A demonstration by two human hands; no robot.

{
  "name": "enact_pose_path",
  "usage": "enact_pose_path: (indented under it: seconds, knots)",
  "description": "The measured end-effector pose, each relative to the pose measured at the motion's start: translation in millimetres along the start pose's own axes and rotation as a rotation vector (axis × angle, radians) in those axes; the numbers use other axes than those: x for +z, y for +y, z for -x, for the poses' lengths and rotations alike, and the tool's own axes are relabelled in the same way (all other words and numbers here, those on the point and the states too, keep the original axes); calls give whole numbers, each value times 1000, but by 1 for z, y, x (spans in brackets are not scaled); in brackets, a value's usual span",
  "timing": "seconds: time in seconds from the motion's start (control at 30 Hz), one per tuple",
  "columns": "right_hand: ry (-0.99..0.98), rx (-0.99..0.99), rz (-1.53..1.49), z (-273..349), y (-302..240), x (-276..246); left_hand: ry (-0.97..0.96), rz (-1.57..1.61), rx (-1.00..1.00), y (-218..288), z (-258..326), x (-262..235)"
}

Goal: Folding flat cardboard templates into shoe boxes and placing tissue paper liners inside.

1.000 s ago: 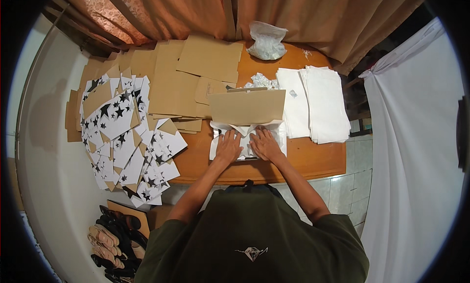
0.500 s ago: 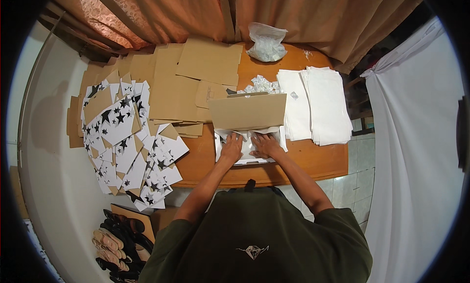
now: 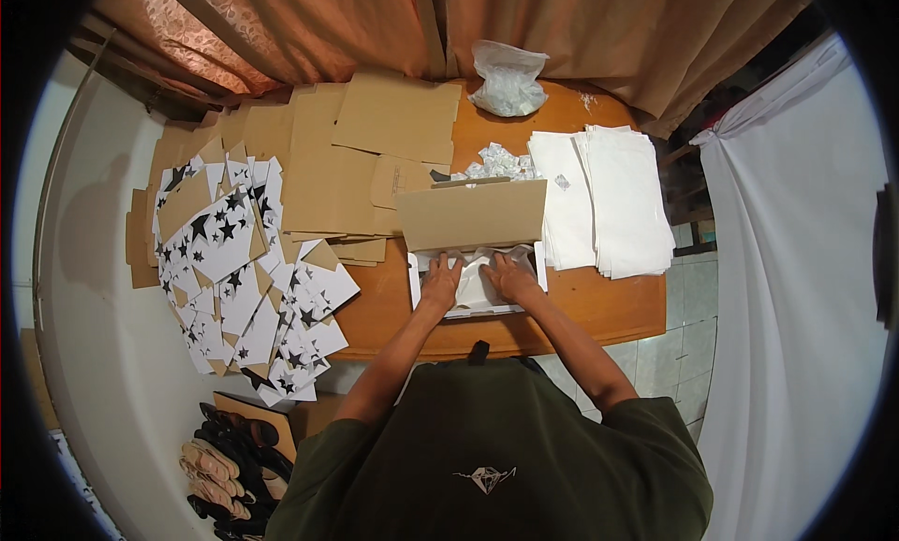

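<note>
An open cardboard box (image 3: pixel 471 215) is on the wooden table right before me, its brown lid raised on the far side and its walls white. White tissue paper (image 3: pixel 474 285) lines the inside. My left hand (image 3: pixel 440 281) rests on the paper in the left part of the box, its fingers stretched toward the lid. On the right part, my right hand (image 3: pixel 511 281) lies on the paper with fingers apart. Both hands look open, though the fingertips are partly lost against the paper. What lies under the paper is hidden.
Flat cardboard blanks (image 3: pixel 323 167) and star-printed white blanks (image 3: pixel 239 260) cover the left side. White paper stacks (image 3: pixel 629 204) lie to the right. Small packets (image 3: pixel 501 159) sit behind the lid, beyond them a plastic bag (image 3: pixel 508 87). Shoes (image 3: pixel 220 471) stand low left.
The tissue paper inside the box has shifted, and its middle lies lower between my hands. My hands have moved only slightly.
</note>
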State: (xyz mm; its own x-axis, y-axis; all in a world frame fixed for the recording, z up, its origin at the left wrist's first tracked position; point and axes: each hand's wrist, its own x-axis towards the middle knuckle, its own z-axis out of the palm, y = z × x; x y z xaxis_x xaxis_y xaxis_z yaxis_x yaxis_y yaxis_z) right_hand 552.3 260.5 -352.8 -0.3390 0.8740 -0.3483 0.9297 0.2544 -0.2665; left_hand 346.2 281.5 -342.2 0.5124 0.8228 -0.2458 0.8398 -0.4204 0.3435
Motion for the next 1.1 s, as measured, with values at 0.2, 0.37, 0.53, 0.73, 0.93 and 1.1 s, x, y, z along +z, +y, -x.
enact_pose_path:
  seconds: [0.2, 0.37, 0.53, 0.73, 0.93, 1.1]
  knots:
    - [-106, 3, -4, -2, -9, -24, 23, -80, 38, -8, -11, -1]
    - [-222, 56, -74, -5, -8, -14, -47, -42, -63, -6, -9, 6]
    - [-185, 110, -52, -9, -10, -13, -113, -71, -89, -7, -12, 7]
    - [-164, 71, 66, -8, 1, -3, -107, -62, -44, -13, -15, 10]
    - [-184, 47, -139, 23, -11, -43, -197, 142, -19, 7, 14, -30]
    - [126, -39, -366, 67, -39, -96, 23, 300, -5, 40, 56, -111]
